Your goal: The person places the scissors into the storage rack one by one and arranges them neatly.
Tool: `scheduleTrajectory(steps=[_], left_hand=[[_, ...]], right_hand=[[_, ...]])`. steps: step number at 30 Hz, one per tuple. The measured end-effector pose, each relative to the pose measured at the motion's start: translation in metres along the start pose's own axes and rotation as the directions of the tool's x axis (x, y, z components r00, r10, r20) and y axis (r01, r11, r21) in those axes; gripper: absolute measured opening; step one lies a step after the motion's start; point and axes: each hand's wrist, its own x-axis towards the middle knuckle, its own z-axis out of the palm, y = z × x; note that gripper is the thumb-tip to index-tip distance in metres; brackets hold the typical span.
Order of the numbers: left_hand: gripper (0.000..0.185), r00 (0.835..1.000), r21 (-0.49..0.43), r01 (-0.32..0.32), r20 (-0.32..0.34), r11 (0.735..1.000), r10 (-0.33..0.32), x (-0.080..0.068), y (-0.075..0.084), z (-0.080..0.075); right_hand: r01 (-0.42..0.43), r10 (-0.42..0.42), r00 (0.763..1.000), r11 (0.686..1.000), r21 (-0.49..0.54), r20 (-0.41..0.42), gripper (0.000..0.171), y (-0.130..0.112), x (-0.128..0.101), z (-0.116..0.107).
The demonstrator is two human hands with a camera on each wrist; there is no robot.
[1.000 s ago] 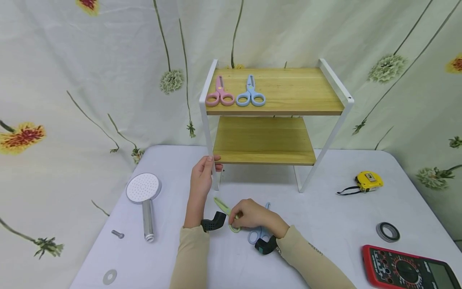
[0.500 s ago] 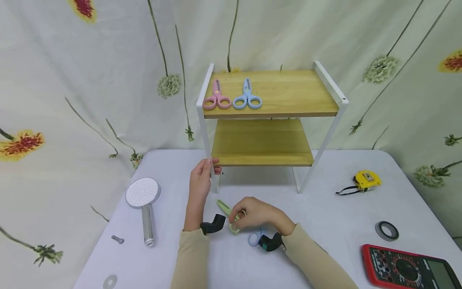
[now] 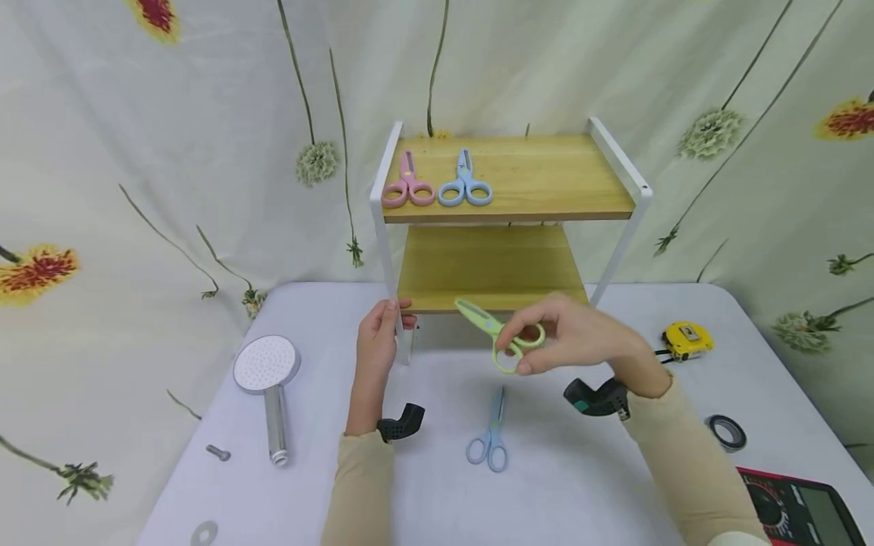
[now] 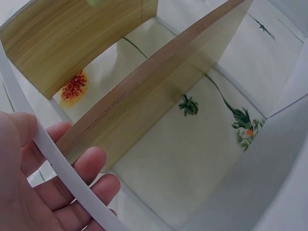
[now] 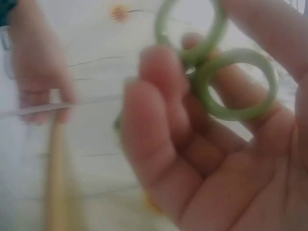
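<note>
My left hand [image 3: 375,341] grips the white side frame of a two-tier wooden shelf [image 3: 546,182]; in the left wrist view its fingers [image 4: 91,163] curl round that bar beside the lower board. My right hand [image 3: 573,334] holds green scissors [image 3: 481,317] by the handle loops, raised in front of the lower board with the blades toward the upper left. The right wrist view shows the green loops [image 5: 240,84] among its fingers, blurred. Pink scissors [image 3: 408,182] and light blue scissors [image 3: 465,180] lie side by side on the top board. Another pair of blue scissors [image 3: 490,436] lies on the table.
A shower head [image 3: 268,371], a bolt [image 3: 218,453] and a washer [image 3: 204,533] lie on the left. To the right are a yellow tape measure [image 3: 688,340], a roll of black tape [image 3: 727,432] and a red multimeter [image 3: 806,506], partly covered by my right sleeve.
My right hand has lifted the green scissors off the table and moved up and to the right, uncovering the blue scissors below. My left hand keeps its grip on the frame.
</note>
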Motion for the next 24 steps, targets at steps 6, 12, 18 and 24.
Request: scheduleTrajectory(steps=[6, 12, 18, 24], left_hand=[[0.039, 1.0, -0.016, -0.022, -0.006, 1.0, 0.022, 0.001, 0.003, 0.0], [0.039, 0.999, -0.02, -0.03, -0.012, 0.999, 0.029, 0.001, 0.003, 0.001], [0.039, 0.999, -0.02, -0.031, -0.016, 0.999, 0.03, 0.0, 0.001, 0.003], [0.04, 1.0, -0.016, -0.023, -0.007, 1.0, 0.023, 0.0, 0.001, 0.001]], right_hand=[[0.174, -0.18, 0.974, 0.983, -0.055, -0.139, 0.029, -0.062, 0.006, -0.045], [0.02, -0.149, 0.922, 0.94, -0.341, -0.358, 0.02, -0.091, 0.036, -0.071], [-0.345, 0.092, 0.891, 0.773, -0.532, -0.444, 0.023, -0.083, 0.065, -0.091], [-0.437, 0.147, 0.871, 0.67, -0.601, -0.469, 0.028, -0.066, 0.076, -0.098]])
